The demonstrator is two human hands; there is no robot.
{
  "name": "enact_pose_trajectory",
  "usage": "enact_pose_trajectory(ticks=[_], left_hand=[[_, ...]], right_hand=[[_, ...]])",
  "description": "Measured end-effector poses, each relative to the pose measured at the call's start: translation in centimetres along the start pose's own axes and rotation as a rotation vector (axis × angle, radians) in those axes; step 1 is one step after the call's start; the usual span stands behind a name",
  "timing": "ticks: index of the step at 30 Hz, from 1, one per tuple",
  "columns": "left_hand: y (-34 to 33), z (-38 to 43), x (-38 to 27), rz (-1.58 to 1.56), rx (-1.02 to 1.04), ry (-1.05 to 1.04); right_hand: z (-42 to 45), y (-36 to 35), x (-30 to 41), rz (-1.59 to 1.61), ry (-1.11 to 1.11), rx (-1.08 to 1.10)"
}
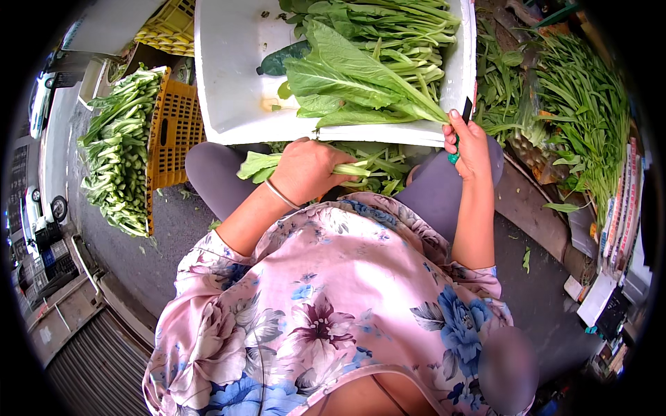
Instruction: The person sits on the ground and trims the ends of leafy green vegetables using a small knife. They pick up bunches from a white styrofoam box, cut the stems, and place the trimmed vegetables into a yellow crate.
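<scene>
My left hand [312,169], with a bangle at the wrist, is closed around a small bunch of leafy green stalks [255,165] above my lap. My right hand [471,143] pinches the stem end of a large leafy green [364,78], whose leaves reach over the near rim of a white foam box [229,93]. A dark, short-bladed tool, apparently a knife [467,110], is also in that hand; its green handle [453,152] shows below the fingers. Inside the box lie more greens [385,21] and a dark green plastic bottle [285,58].
Left of me, a yellow plastic crate [177,117] stands beside stacked leafy stalks [122,151]. More loose greens [385,161] lie between my knees, below the box. Piles of long-leaved greens [583,104] are on the right. Parked vehicles [39,208] show at the far left.
</scene>
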State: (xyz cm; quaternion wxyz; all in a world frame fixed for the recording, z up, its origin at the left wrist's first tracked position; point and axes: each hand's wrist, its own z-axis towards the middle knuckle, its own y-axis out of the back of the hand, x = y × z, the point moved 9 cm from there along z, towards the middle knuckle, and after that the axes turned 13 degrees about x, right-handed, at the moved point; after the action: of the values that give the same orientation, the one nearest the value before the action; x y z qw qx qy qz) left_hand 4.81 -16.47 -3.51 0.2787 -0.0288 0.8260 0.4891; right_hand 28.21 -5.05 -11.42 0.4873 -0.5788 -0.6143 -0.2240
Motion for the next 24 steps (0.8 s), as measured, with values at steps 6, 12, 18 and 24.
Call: enact_pose_trajectory(ticks=[6,12,18,24], left_hand=[[4.1,0.8,-4.9,0.162,-0.325,-0.134],[-0.6,3.5,-3.9,0.095,-0.033,0.006],[-3.6,5.5,0.4,-0.629,0.183,-0.095],[-4.5,5.4,0.1,-1.034,0.354,-0.109]], right_hand=[[-2.6,-3.4,-1.7,-0.180,-0.062,0.125],[-4.6,-8.1,-4.1,-0.072,-0.144,0.255],[-5.9,-10.0,-4.6,0.275,-0.091,0.394],[-5.7,-10.1,-5.3,0.206,-0.056,0.403]])
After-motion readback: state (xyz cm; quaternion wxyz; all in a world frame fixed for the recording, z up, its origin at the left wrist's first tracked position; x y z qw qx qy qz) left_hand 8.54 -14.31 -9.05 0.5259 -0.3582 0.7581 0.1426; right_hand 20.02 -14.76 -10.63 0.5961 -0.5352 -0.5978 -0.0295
